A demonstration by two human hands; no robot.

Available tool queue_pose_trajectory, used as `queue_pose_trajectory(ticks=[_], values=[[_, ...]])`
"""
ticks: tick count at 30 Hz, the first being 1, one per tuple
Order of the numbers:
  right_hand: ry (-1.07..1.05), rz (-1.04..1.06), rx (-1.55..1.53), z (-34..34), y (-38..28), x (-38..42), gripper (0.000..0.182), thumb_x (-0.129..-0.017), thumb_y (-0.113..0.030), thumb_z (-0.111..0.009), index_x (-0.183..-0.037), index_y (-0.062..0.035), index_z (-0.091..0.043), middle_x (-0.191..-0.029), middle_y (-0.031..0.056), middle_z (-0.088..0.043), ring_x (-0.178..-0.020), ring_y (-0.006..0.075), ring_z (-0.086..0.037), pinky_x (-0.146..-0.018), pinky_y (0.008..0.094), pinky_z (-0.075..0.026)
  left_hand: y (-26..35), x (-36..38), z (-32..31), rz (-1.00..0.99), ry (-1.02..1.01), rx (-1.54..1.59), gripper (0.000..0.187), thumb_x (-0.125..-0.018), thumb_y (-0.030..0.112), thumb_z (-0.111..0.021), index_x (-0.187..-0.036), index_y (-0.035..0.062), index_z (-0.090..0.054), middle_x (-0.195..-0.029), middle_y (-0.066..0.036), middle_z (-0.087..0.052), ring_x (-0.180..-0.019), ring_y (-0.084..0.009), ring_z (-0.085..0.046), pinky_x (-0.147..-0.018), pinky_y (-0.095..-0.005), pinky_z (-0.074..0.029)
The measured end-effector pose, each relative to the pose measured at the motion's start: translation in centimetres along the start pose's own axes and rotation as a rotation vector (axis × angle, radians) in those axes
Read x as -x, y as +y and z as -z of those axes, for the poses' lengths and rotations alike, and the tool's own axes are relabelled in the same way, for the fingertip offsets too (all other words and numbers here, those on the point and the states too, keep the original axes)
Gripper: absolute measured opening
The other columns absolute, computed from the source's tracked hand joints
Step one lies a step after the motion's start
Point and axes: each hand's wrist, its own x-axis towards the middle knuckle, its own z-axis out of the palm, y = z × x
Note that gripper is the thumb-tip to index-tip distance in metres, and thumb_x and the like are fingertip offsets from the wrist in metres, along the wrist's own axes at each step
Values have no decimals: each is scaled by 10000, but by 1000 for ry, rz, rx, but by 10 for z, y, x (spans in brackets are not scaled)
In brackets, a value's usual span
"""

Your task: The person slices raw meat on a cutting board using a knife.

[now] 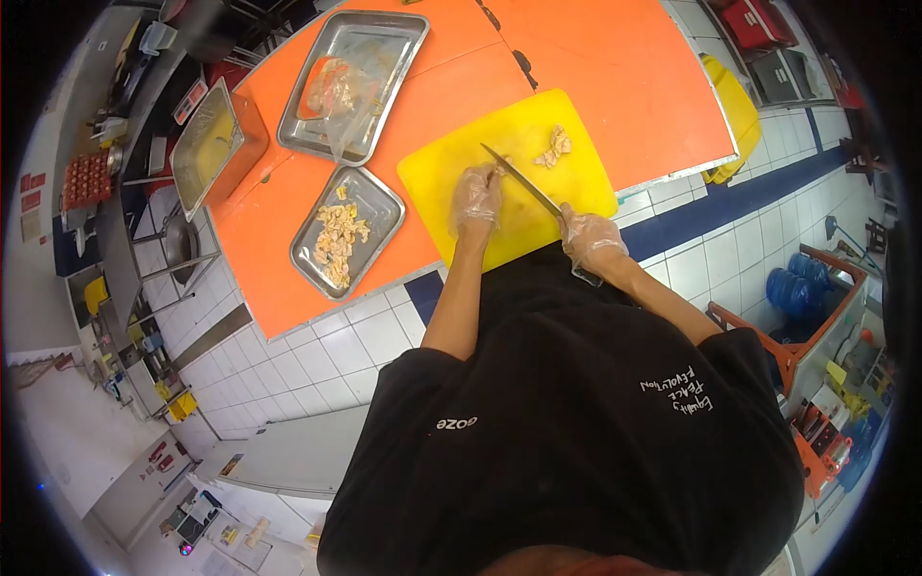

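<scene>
My right hand (591, 238), in a clear plastic glove, is closed round the handle of a kitchen knife (524, 182). The blade slants up and left over a yellow cutting board (451, 158). My left hand (476, 199), also gloved, rests on the board with curled fingers beside the blade. A small piece of pale meat (503, 165) shows at its fingertips, mostly hidden by the fingers and knife. Farther back on the board lies a small heap of pale meat pieces (554, 147). Left of the board, a small metal tray (373, 247) holds several cut pieces (336, 240).
A larger metal tray (371, 123) with a plastic bag of food (331, 91) stands behind the small tray on the orange table (437, 72). A deep metal container (213, 149) is at the table's left edge. White tiled floor (351, 341) surrounds it.
</scene>
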Motion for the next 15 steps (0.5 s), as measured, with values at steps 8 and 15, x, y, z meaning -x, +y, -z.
queue_pose_trajectory(ticks=[8,15], values=[[-62,28,-5,-10,-20,-49,283,-1121,-208,-439,-1303,-35,-569,-1083,284,-792,-1033,461,-782,-893,604,-590,-8,2,-10,-7,84,4,172,-998,169,-695,-1040,64,-824,-953,-207,-746,-933,-385,-737,-826,-489,-568],[122,159,16,8,-60,-121,287,-1135,-226,-446,-1330,-31,-525,-1047,286,-791,-989,473,-785,-849,600,-607,-12,-5,-3,-167,93,-82,177,-993,161,-686,-1060,34,-789,-1035,-222,-755,-986,-421,-722,-881,-505,-565]])
